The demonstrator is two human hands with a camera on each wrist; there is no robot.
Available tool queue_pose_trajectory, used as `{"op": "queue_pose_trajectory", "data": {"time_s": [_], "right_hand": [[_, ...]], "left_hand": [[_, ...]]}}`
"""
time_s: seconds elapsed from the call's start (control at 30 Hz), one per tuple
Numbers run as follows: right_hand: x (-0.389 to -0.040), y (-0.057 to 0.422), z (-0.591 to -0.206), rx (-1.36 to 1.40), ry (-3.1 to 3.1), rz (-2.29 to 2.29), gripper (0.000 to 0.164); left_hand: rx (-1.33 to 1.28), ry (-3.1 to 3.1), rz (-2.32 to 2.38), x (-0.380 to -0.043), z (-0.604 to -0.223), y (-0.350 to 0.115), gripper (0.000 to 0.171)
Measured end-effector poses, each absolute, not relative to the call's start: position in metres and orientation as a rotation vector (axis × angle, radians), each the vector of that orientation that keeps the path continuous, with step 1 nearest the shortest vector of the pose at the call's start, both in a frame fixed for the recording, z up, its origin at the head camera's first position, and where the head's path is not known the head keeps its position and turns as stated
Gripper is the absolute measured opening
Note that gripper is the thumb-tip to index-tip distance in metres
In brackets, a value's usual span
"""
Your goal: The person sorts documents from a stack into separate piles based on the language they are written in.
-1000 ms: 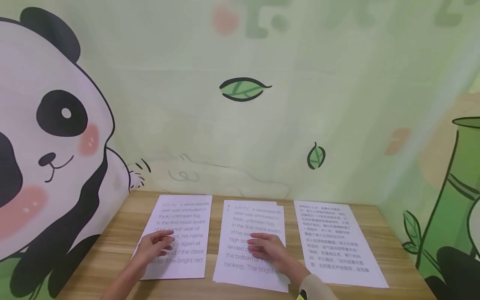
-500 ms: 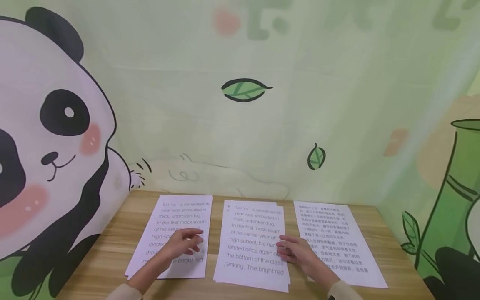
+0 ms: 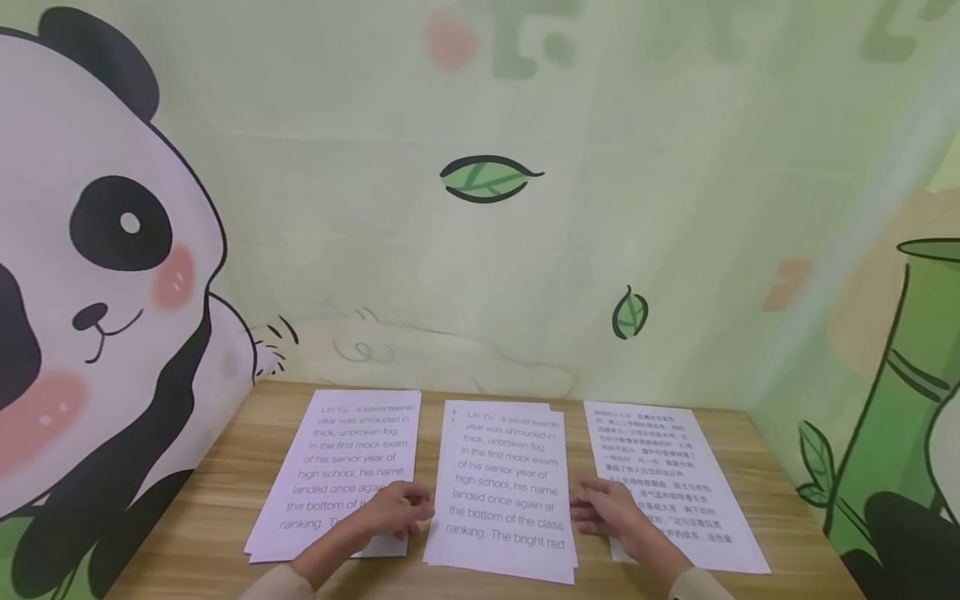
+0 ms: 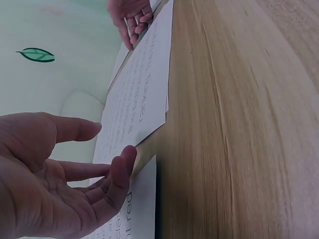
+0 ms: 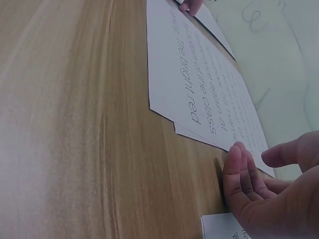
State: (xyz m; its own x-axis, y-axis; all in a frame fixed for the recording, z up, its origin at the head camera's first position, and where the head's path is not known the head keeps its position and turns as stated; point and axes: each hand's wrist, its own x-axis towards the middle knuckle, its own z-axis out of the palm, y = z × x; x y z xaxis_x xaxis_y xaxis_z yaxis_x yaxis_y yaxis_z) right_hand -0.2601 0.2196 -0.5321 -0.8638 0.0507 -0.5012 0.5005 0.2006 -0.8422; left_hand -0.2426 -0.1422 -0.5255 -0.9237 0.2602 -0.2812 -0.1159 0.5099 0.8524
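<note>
A stack of printed paper sheets (image 3: 498,492) with large English text lies in the middle, its sheets slightly out of line. On its left side my left hand (image 3: 393,510) hovers over the edge of the left paper stack (image 3: 337,450), fingers loosely bent and holding nothing. My right hand (image 3: 611,512) is at the middle stack's right edge, fingertips right beside it, partly over the right sheets with Chinese text (image 3: 660,467). In the right wrist view, the fingers (image 5: 234,169) reach the middle stack's edge with the thumb apart. Both palms face inward toward the middle stack.
The papers lie on a wood-grain table (image 3: 202,517). Behind it hangs a green backdrop (image 3: 375,233) with a painted panda (image 3: 112,250) at left and a bamboo stalk (image 3: 870,400) at right.
Both hands have moved right: the left from over the left stack to its right edge, the right from over the middle stack to its right side. The left stack's lower left corner now shows two offset sheets.
</note>
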Motion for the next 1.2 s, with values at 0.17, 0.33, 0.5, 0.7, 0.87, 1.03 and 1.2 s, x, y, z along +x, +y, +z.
{"op": "queue_pose_trajectory", "data": {"time_s": [0.17,0.33,0.5,0.7,0.87,1.03,1.2], "right_hand": [[-0.260,0.218,-0.533,0.507,2.141,-1.684,0.057],[-0.255,0.215,-0.532,0.467,2.162,-1.680,0.056],[-0.253,0.211,-0.531,0.441,2.176,-1.674,0.052],[-0.255,0.207,-0.532,0.440,2.177,-1.666,0.049],[-0.257,0.207,-0.531,0.485,2.188,-1.667,0.047],[-0.256,0.208,-0.532,0.489,2.185,-1.715,0.046],[-0.255,0.209,-0.532,0.482,2.209,-1.730,0.046]], "left_hand": [[0.165,2.400,1.354,-0.242,-0.529,-0.136,0.037],[0.195,2.397,1.349,-0.241,-0.532,-0.129,0.019],[0.136,2.415,1.322,-0.240,-0.529,-0.122,0.016],[0.055,2.389,1.367,-0.239,-0.530,-0.120,0.054],[0.016,2.372,1.410,-0.240,-0.529,-0.119,0.060],[-0.020,2.365,1.441,-0.240,-0.528,-0.119,0.056],[-0.059,2.362,1.484,-0.242,-0.526,-0.120,0.046]]}}
